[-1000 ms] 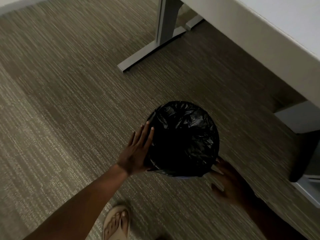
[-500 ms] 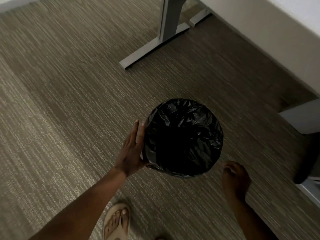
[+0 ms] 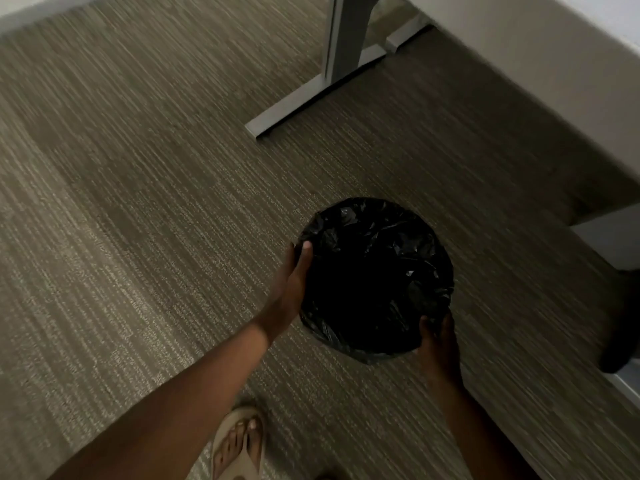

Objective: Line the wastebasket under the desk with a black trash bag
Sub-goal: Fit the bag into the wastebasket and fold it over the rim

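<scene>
I hold the wastebasket (image 3: 375, 355) between my hands.
My left hand (image 3: 290, 289) lies flat on the black trash bag (image 3: 375, 271); my right hand (image 3: 437, 341) cups it, so it stays steady.

One wastebasket (image 3: 375, 278) stands on the carpet, and one black bag (image 3: 398, 237) covers it. Two hands touch it: the left hand (image 3: 291, 289) on its left rim, the right hand (image 3: 438, 336) on its near right rim. One sandalled foot (image 3: 239, 445) shows near of the wastebasket. One desk (image 3: 540, 74) lies beyond it, with one grey leg (image 3: 341, 39) in full view.
</scene>
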`<state>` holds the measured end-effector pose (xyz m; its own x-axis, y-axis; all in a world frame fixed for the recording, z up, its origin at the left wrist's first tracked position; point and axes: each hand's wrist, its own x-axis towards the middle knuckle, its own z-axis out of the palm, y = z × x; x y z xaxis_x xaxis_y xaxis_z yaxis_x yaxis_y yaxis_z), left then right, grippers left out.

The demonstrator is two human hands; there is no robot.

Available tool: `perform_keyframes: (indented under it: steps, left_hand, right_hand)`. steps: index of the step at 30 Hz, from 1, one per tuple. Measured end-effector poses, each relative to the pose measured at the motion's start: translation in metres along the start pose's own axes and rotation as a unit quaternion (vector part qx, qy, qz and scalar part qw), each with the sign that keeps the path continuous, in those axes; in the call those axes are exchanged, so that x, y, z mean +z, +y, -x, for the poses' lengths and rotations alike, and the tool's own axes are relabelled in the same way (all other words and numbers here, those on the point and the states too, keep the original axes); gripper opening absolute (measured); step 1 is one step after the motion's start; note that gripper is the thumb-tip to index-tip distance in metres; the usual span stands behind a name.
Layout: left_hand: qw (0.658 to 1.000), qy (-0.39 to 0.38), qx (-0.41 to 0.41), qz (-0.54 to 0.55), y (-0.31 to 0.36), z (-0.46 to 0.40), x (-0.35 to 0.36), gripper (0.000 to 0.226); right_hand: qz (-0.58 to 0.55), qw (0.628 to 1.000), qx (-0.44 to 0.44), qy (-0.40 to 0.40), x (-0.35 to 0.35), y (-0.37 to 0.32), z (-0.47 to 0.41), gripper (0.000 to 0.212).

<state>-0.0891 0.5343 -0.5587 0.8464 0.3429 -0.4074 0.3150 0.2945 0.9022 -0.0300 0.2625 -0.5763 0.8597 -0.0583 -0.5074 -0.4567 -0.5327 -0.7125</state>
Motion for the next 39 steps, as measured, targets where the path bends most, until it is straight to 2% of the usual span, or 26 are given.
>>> perform_keyframes:
  steps: [2, 4, 5, 7, 8, 9, 11, 13, 15, 17, 23, 25, 29, 33, 39]
  left_hand:
    - [0.999, 0.024, -0.041, 0.023, 0.004, -0.007, 0.0, 0.069]
    - [0.996, 0.073, -0.04, 0.023, 0.004, -0.006, -0.003, 0.066]
    - [0.99, 0.133, -0.043, 0.0, 0.003, -0.004, -0.004, 0.065]
    - [0.955, 0.284, -0.07, -0.042, -0.003, 0.009, -0.007, 0.066]
    - [0.941, 0.325, -0.093, -0.024, -0.005, 0.019, -0.007, 0.064]
    - [0.934, 0.333, -0.128, -0.002, -0.009, 0.029, -0.007, 0.06]
    - [0.942, 0.271, -0.196, 0.006, -0.016, 0.048, -0.001, 0.041]
    - [0.954, 0.204, -0.216, -0.033, -0.022, 0.059, 0.005, 0.015]
    - [0.956, 0.195, -0.211, -0.053, -0.028, 0.059, 0.006, 0.021]
    - [0.955, 0.205, -0.215, -0.016, -0.025, 0.054, 0.001, 0.028]
    - [0.961, 0.204, -0.184, -0.017, -0.005, 0.045, -0.023, 0.031]
    - [0.961, 0.219, -0.169, -0.025, 0.003, 0.044, -0.038, 0.023]
    - [0.958, 0.244, -0.148, -0.019, 0.022, 0.035, -0.07, 0.035]
    - [0.954, 0.262, -0.147, 0.0, 0.033, 0.015, -0.1, 0.038]
    - [0.945, 0.286, -0.154, -0.036, 0.036, -0.016, -0.13, 0.039]
  right_hand:
    - [-0.028, 1.0, 0.011, -0.009, -0.001, 0.001, 0.001, 0.064]
    - [-0.031, 0.999, 0.007, 0.025, -0.005, 0.0, 0.003, 0.069]
    - [-0.033, 0.998, 0.012, 0.058, -0.007, 0.0, 0.004, 0.07]
    - [-0.064, 0.991, 0.047, 0.111, -0.01, 0.002, 0.006, 0.066]
    - [-0.087, 0.987, 0.072, 0.112, -0.009, 0.005, 0.007, 0.063]
    - [-0.111, 0.985, 0.096, 0.089, -0.006, 0.006, 0.009, 0.059]
    - [-0.164, 0.978, 0.122, 0.025, 0.001, 0.007, 0.014, 0.044]
    - [-0.199, 0.973, 0.12, 0.002, 0.006, 0.006, 0.018, 0.038]
    - [-0.207, 0.972, 0.114, 0.002, 0.009, 0.004, 0.02, 0.04]
    - [-0.208, 0.972, 0.111, 0.004, 0.012, 0.001, 0.022, 0.043]
    - [-0.202, 0.977, 0.074, -0.014, 0.034, -0.024, 0.025, 0.041]
    - [-0.2, 0.977, 0.071, -0.029, 0.048, -0.038, 0.022, 0.043]
    - [-0.184, 0.98, 0.051, -0.05, 0.086, -0.076, 0.012, 0.04]
    - [-0.169, 0.983, 0.037, -0.066, 0.124, -0.112, -0.002, 0.039]
    - [-0.131, 0.988, 0.041, -0.07, 0.164, -0.136, -0.023, 0.043]
